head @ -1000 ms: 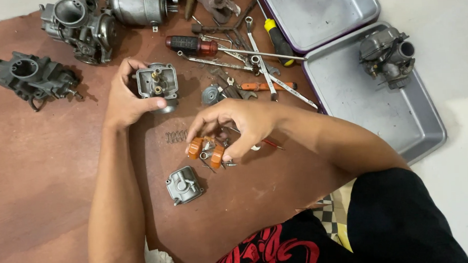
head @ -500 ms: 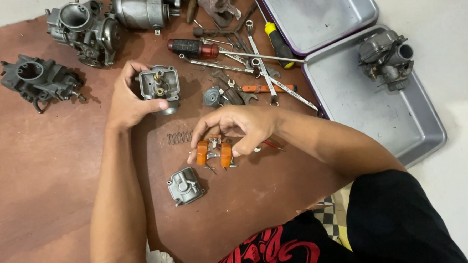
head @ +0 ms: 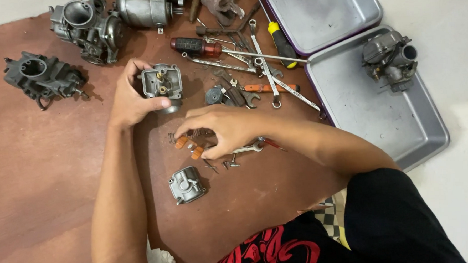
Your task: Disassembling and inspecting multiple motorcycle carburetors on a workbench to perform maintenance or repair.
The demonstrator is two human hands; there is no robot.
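In the head view, the left hand [head: 130,99] grips a grey carburetor body [head: 161,83], thumb under its near edge and fingers curled round its left side, just above the brown mat [head: 46,171]. Right of it and nearer, the right hand [head: 223,129] pinches an orange float [head: 188,147] between its narrowed fingertips, low over the mat. A float bowl [head: 187,184] lies just near of the float.

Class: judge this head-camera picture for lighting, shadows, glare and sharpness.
Head view: soft even light, faint shadows under the left hand gripping the grey metal carburettor body; mild sheen on the silver metal tray; right hand over the orange floats slightly soft.
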